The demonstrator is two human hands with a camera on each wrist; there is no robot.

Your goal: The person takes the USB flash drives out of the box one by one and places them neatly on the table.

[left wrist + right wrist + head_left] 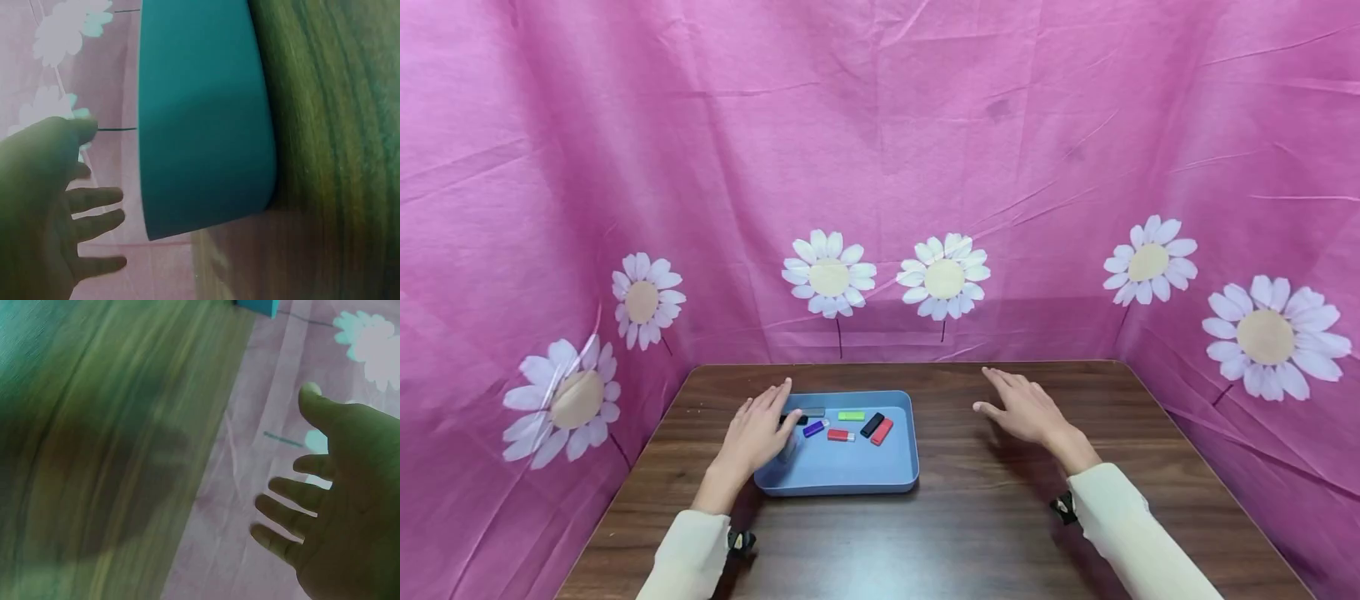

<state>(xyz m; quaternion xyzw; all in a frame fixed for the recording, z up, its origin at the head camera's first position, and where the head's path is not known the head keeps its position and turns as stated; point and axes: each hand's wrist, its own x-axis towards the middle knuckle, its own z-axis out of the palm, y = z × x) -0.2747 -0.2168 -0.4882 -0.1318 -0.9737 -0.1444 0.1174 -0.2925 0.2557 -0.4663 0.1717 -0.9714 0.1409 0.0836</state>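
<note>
Tray (853,467) on table (970,533), left of centre, USB sticks (839,435) in its far half, curtain (880,150) behind

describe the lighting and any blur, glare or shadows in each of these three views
Head view: fairly crisp, soft glare on the near table, shadow below the right hand; left wrist view: dim, greenish, tray soft, flowers washed out; right wrist view: hazy, broad dark shadow across the table.

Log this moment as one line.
left hand: open, at left end of tray | right hand: open, above table | USB sticks: in tray
</note>
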